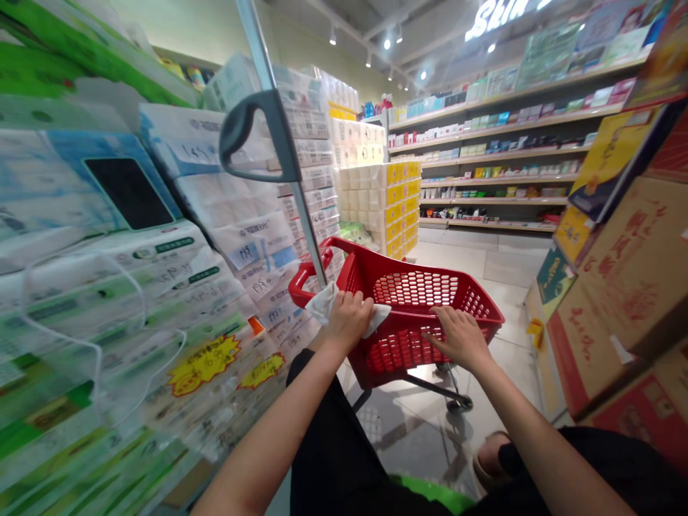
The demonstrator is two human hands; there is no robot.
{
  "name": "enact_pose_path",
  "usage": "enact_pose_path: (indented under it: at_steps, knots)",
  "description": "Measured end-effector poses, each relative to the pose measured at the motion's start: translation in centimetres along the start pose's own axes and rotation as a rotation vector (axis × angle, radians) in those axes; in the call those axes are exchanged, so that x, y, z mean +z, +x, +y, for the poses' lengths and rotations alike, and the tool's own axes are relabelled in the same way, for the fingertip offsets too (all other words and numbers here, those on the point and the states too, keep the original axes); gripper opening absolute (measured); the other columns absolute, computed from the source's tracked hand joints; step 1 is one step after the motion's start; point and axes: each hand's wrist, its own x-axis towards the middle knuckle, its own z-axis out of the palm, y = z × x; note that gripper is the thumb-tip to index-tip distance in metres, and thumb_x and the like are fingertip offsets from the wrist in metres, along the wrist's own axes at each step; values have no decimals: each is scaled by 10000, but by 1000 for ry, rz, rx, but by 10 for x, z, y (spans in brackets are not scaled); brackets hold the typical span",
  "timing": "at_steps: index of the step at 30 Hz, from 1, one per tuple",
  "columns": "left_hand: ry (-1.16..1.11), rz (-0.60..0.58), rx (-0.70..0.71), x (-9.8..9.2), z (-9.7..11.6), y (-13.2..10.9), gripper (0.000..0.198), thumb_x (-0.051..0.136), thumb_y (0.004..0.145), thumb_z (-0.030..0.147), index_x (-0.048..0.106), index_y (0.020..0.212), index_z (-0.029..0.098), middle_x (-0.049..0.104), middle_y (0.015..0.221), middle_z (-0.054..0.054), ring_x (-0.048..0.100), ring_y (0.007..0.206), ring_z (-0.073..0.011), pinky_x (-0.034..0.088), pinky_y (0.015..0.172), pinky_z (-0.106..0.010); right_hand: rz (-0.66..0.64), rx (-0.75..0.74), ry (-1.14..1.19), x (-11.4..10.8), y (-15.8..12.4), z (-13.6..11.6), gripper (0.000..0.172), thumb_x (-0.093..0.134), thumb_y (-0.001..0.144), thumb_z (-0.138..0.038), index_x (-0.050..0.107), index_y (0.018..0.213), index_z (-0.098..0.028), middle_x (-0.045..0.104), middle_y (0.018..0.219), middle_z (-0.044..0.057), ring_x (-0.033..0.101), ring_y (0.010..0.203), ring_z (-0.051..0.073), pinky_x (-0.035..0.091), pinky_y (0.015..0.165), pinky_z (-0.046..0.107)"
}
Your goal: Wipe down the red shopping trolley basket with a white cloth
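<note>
A red plastic shopping cart point(370, 362) with perforated walls stands right in front of me. My left hand point(349, 315) is closed on a white cloth point(321, 304), pressing it to the cart's near rim by the handle end. Further along the same rim, my right hand point(459, 333) holds the cart's edge, fingers over the top and thumb on the outer side. A metal pole with a dark grey loop handle point(284, 143) rises at the cart's handle end. The cart's basket shows no goods in its visible part.
Stacked tissue packs point(252, 236) crowd the left, with a phone-like dark-screened device point(132, 192) and a white cable on them. Cardboard boxes point(626, 265) are piled at the right. Product shelves point(484, 154) line the back. Below me is a green seat edge point(430, 493).
</note>
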Motion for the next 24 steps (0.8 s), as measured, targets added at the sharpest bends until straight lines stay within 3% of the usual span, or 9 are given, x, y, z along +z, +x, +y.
enact_pose_path:
  at_steps: [12, 19, 24]
  knots:
    - [-187, 45, 132, 50, 94, 21, 302, 361, 984, 385, 574, 869, 204, 579, 883, -61, 509, 843, -228, 333, 802, -408, 16, 37, -79, -22, -17, -19, 533, 564, 774, -437, 471, 1238, -194, 575, 1059, 97, 475, 947, 266, 305, 895, 406]
    - [-223, 39, 183, 50, 89, 26, 296, 361, 983, 387, 575, 886, 206, 584, 908, -59, 505, 862, -220, 328, 853, -412, 25, 57, -58, -27, -26, -22, 574, 569, 758, -394, 448, 1278, -182, 569, 1116, 112, 471, 971, 277, 304, 915, 425]
    - [-246, 28, 78, 53, 96, 30, 292, 364, 976, 376, 582, 897, 200, 581, 944, -67, 491, 903, -233, 325, 903, -437, 58, 69, 11, -24, -26, -31, 756, 582, 738, -419, 324, 1407, -178, 526, 1263, 148, 477, 1063, 312, 312, 939, 443]
